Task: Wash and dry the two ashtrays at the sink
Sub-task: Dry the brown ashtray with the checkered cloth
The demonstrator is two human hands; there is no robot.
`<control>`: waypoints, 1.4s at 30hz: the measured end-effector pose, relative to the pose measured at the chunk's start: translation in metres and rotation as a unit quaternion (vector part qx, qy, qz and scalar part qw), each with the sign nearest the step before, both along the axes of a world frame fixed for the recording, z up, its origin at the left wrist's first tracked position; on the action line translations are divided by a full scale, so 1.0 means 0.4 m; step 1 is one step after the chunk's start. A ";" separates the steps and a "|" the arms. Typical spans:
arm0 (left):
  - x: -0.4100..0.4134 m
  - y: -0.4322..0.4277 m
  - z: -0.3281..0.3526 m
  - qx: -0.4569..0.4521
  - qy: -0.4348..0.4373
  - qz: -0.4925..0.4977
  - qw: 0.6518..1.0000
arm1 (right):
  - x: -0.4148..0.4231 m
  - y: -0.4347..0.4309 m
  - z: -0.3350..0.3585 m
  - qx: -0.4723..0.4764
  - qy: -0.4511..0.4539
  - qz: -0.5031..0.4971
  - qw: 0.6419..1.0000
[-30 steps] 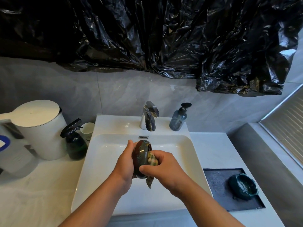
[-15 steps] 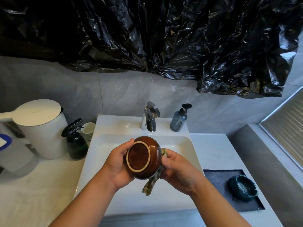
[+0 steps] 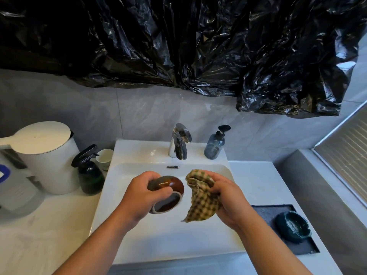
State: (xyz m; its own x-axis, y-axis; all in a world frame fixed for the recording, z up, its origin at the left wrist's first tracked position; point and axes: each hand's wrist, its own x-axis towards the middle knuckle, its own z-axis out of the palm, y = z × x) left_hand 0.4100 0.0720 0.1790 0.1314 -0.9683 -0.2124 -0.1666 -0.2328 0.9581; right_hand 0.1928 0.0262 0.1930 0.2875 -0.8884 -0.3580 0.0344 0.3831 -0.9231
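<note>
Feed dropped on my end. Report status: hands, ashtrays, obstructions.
Both busy: left grip holds brown ashtray over sink, right grip holds checked cloth, clear of it. Teal ashtray on dark mat, right of sink. Nothing between cloth and ashtray.

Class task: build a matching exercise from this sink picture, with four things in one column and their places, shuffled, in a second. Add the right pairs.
Things
1 brown ashtray
2 checked cloth
3 teal ashtray
4 blue pump bottle

Places
A on the dark mat
B gripped in the left hand
C on the sink ledge beside the tap
D bunched in the right hand

Pairs: 1-B; 2-D; 3-A; 4-C
</note>
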 end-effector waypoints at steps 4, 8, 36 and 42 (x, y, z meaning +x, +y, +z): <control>-0.018 0.005 -0.009 -0.035 -0.062 -0.003 0.997 | 0.031 0.019 0.033 -0.069 0.105 0.054 0.991; -0.013 0.003 -0.024 -0.078 -0.047 0.013 0.996 | 0.056 0.048 0.028 -0.128 0.126 0.120 0.976; -0.052 -0.016 -0.034 -0.127 0.050 0.177 0.975 | 0.131 0.128 -0.020 -0.328 0.231 0.136 0.906; -0.048 -0.015 -0.020 -0.108 0.068 0.136 0.982 | 0.120 0.121 -0.045 -0.403 0.339 0.171 0.833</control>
State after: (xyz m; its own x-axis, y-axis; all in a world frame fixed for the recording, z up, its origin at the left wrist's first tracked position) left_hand 0.3907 0.0661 0.1710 0.3766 -0.9256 -0.0391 0.0067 -0.0395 0.9992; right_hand 0.2408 0.0745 0.1750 0.5473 -0.8265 0.1315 -0.5832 -0.4894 -0.6483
